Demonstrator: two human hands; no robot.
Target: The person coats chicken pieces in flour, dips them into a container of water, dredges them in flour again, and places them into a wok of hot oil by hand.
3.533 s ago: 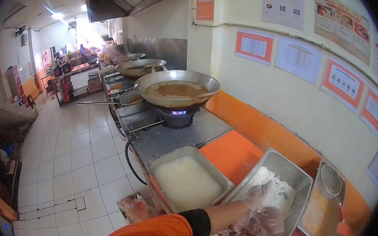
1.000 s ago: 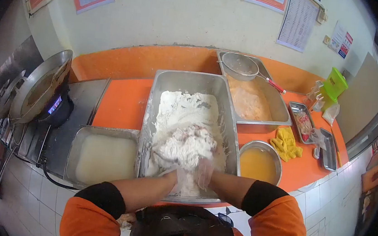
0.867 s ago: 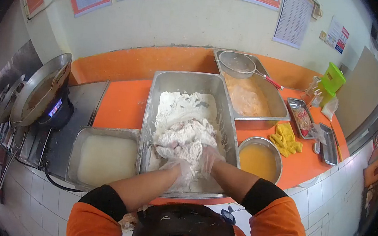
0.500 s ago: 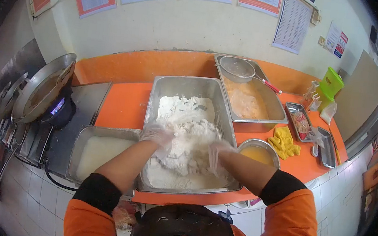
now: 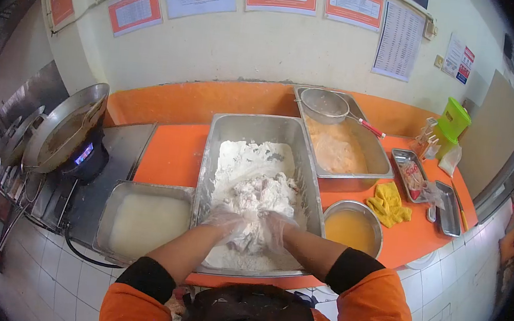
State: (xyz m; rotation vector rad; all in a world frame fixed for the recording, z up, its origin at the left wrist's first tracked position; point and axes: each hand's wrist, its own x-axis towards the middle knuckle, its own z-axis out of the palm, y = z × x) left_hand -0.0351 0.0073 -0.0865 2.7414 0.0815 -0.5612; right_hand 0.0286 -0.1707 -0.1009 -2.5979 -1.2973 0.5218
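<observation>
A deep metal tray [image 5: 211, 150] holds white flour [image 5: 251, 157] and a heap of flour-coated pieces [image 5: 263, 193]. My left hand [image 5: 228, 224], in a clear plastic glove, presses at the left side of the heap's near part. Opposite it, my right hand [image 5: 276, 229], gloved the same way, is at the right side of the heap. Both hands close in on the floury pieces between them. Flour and the pieces hide most of my fingertips.
A tray of cloudy liquid [image 5: 149, 224] stands left, near a lit burner [image 5: 87, 159] under a wok [image 5: 62, 126]. To the right are a bowl of orange liquid [image 5: 349, 228], a yellow cloth [image 5: 389, 205], small trays [image 5: 447, 210] and a strainer [image 5: 324, 105] on a larger tray [image 5: 355, 173].
Since half a second ago my hands have come closer together, from the tray's sides onto the coated pieces. Earlier, the view swung from the stove side to the counter.
</observation>
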